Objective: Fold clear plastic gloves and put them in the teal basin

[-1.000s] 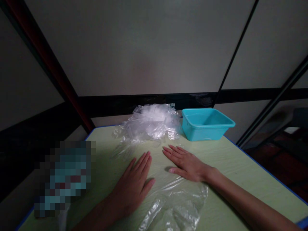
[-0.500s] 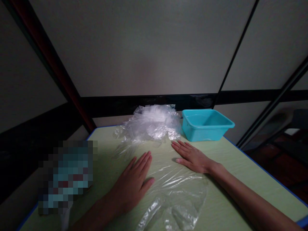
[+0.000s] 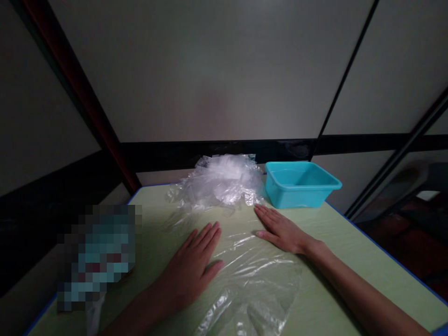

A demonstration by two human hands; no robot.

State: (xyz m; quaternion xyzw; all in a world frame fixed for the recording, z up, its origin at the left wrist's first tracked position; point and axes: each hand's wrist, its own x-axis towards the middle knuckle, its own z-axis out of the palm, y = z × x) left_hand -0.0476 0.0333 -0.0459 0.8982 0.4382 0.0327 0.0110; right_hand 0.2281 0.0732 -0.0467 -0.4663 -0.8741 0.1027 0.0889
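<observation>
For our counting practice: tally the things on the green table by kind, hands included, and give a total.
2 hands: left hand, right hand
1 blue tub
1 plastic heap
1 flat plastic sheet
Total: 5

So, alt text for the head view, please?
A left hand and right hand lie flat on a clear crinkled plastic sheet on a pale green table; behind sit a heap of clear plastic and a turquoise plastic tub.

Far end of desk (image 3: 350,261) blocked: plastic pile (image 3: 220,182) and teal tub (image 3: 297,184) side by side. Bare desk on my right is open. Blurred object (image 3: 96,254) crowds my left.
</observation>
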